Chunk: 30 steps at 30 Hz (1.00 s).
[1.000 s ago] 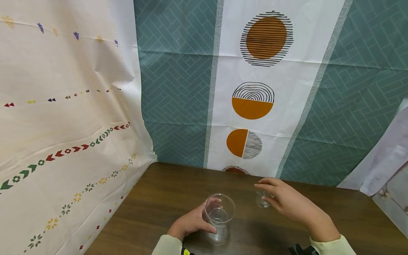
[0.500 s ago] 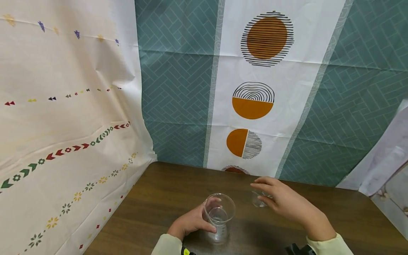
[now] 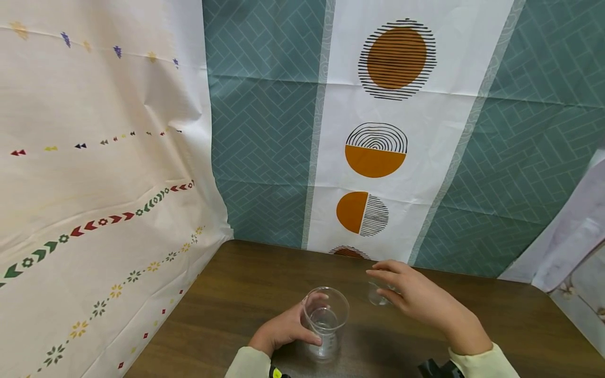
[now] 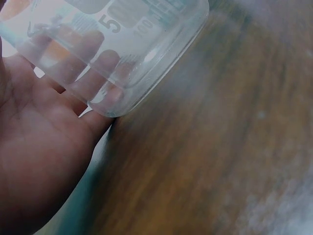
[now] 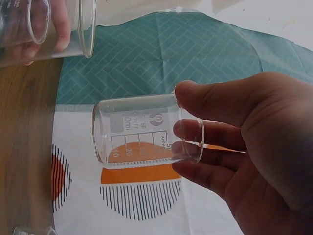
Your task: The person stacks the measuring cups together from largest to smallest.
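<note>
Currently, the left hand (image 3: 289,328) curls round one large beaker (image 3: 343,317) upright on the brown table (image 3: 264,273), apparently with one inner beaker (image 3: 324,321) nested inside; the right hand (image 3: 420,299) pinches one small beaker (image 5: 139,132), raised. One cut-off glass piece (image 5: 35,231) shows nearby.

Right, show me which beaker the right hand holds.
The small beaker in the right hand; the left hand holds a wider beaker, and another glass shows at the right wrist view's bottom edge.
</note>
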Available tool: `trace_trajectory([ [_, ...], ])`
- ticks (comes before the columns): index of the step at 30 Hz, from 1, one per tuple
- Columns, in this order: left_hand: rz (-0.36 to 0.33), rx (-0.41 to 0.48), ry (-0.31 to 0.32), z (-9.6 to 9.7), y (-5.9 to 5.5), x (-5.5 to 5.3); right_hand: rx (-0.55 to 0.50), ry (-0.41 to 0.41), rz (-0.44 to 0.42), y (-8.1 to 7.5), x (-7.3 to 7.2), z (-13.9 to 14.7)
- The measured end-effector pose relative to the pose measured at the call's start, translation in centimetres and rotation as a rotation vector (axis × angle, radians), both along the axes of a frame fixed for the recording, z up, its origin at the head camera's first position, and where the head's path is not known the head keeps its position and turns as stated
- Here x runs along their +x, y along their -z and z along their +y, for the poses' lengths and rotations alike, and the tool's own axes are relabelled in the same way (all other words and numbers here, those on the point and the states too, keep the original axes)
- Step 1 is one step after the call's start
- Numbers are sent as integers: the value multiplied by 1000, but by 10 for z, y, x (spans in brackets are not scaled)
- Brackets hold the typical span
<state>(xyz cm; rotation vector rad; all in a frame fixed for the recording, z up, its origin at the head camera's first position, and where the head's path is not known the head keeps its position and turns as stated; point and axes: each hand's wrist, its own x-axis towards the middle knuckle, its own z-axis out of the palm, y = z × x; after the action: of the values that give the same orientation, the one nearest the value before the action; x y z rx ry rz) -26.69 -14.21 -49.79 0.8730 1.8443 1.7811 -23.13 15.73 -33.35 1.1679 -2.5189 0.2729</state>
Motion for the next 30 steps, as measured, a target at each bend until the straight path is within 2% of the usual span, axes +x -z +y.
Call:
trace_trajectory([
  [10, -1, 0, -8, 0, 1, 0, -9, -3, -19, 0, 0, -9],
  [19, 1, -12, -8, 0, -1, 1, -18, -37, 5, 2, -2, -17],
  [30, -8, -14, -8, 0, 0, 0, -8, -15, -71, 3, -1, -27],
])
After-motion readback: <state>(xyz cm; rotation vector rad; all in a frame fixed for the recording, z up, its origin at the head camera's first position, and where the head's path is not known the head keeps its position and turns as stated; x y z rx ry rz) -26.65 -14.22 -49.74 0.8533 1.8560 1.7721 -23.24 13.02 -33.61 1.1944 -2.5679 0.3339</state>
